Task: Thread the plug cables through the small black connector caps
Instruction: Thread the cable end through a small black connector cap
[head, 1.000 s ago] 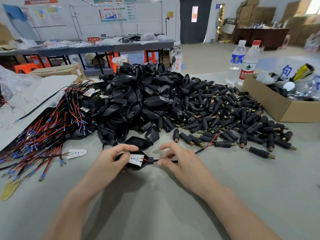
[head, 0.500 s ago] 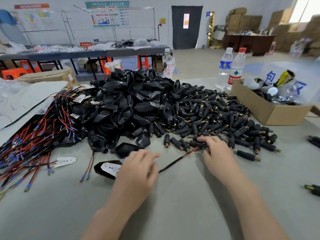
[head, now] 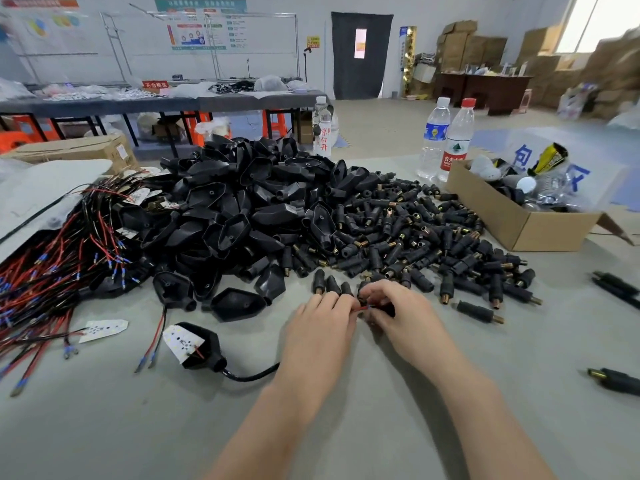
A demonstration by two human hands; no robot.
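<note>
Presently both hands meet on the grey counter [head: 363,438] just in front of the heap of black shells [head: 242,209], at its near right foot.

The left hand [head: 320,327] lies palm down. Its grip is pinched on the plug cable [head: 249,376] near the stripped end, and a short red lead [head: 362,307] shows between the two hands. The right hand [head: 398,317] has its grip clenched, fingers curled, around one connector cap [head: 388,309]. This small black piece is mostly hidden by the fingers. Whether the lead has entered it cannot be told.

The plug cable is thin, black and round. From under the left hand it runs leftward in a shallow curve to a single shell [head: 207,351], which lies apart in front of the heap, on its near left. A white board [head: 180,341] dotted with pale squares sits tilted in that shell's open mouth.

Loose caps [head: 415,233] spread from the heap's right flank. They are short black barrels, many with a brass-coloured tip. Left of the heap lies a bundle of red and black wires [head: 52,271] with blue-sleeved ends. Right of the heap, beyond the loose caps, stands an open cardboard box [head: 519,223]. Two clear water bottles [head: 459,147] stand upright behind the heap's right flank, just beside the box.
</note>
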